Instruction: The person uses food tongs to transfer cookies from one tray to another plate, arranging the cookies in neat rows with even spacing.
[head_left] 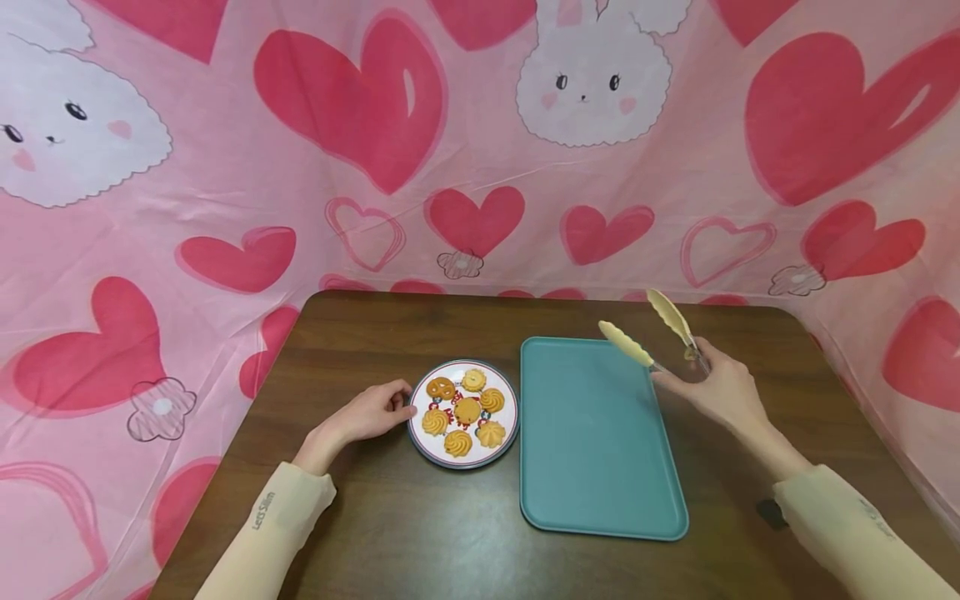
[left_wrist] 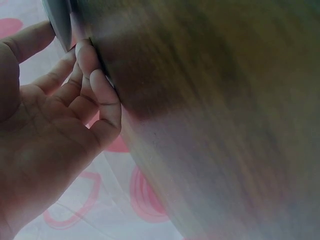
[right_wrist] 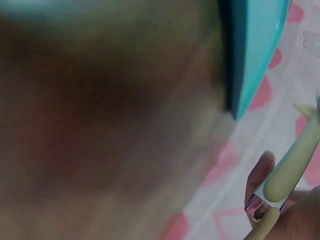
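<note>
My left hand is at the left rim of a round white plate with a dark edge. In the left wrist view, that hand's thumb and index finger pinch the plate's edge. On the plate lie several piped butter cookies, a pretzel-shaped cookie at the upper left and a round cookie in the middle. My right hand holds a pair of tongs with cream-coloured tips. Their arms are spread, with no food between the tips, over the far right part of a teal tray.
The rectangular teal tray lies just right of the plate on a brown wooden table. A pink cloth with hearts and rabbits hangs behind the table and along its sides.
</note>
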